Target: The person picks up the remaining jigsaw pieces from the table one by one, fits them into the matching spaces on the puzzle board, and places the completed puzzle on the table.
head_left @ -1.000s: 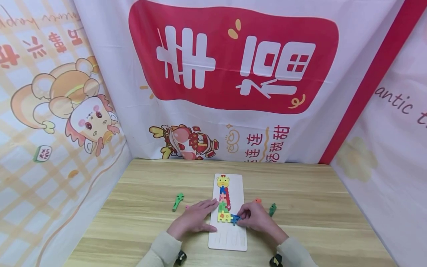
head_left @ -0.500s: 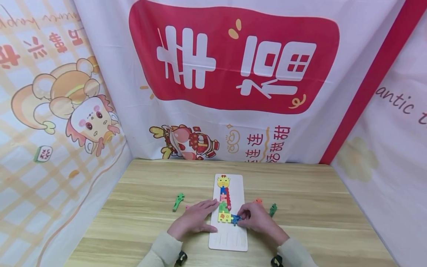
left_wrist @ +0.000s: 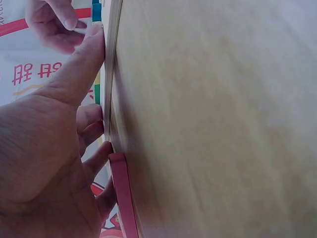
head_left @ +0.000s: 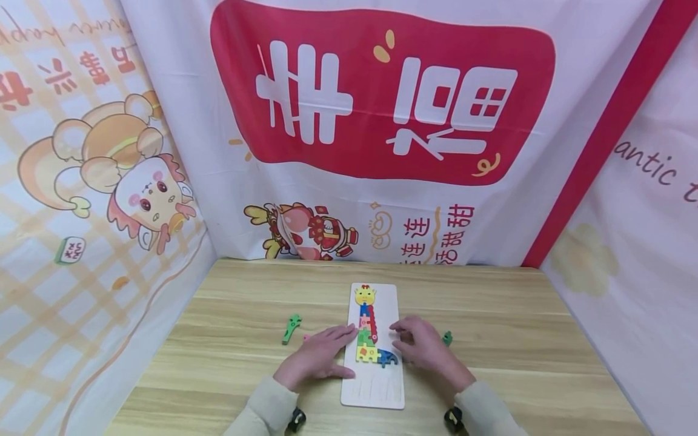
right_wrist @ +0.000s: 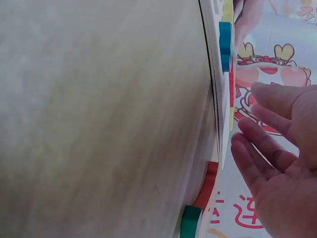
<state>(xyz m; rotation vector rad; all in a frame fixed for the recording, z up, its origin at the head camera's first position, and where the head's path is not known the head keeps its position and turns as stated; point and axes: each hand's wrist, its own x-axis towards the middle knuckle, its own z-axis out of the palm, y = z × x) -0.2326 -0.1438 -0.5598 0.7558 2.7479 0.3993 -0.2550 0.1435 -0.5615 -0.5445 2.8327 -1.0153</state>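
A white puzzle board (head_left: 373,387) lies on the table with a giraffe puzzle partly laid in it: a yellow head (head_left: 365,295), a red mane piece (head_left: 373,324), neck pieces and a yellow body piece (head_left: 366,355). At the lower right of the figure sits a blue puzzle piece (head_left: 387,357). My left hand (head_left: 319,356) rests on the board's left edge, fingers and thumb spread. Over the board's right edge hovers my right hand (head_left: 428,348), its fingers loosely bent and apart from the blue piece; the right wrist view shows nothing between them.
A green puzzle piece (head_left: 291,329) lies left of the board, with a pink piece (left_wrist: 123,193) beside the left hand. Right of the board are a dark green piece (head_left: 447,338) and an orange-red piece (right_wrist: 207,186). Printed cloth (head_left: 382,224) hangs behind the table.
My right hand has let go of the blue piece and moved slightly up and right, covering the orange piece in the head view. The left hand stays in place.
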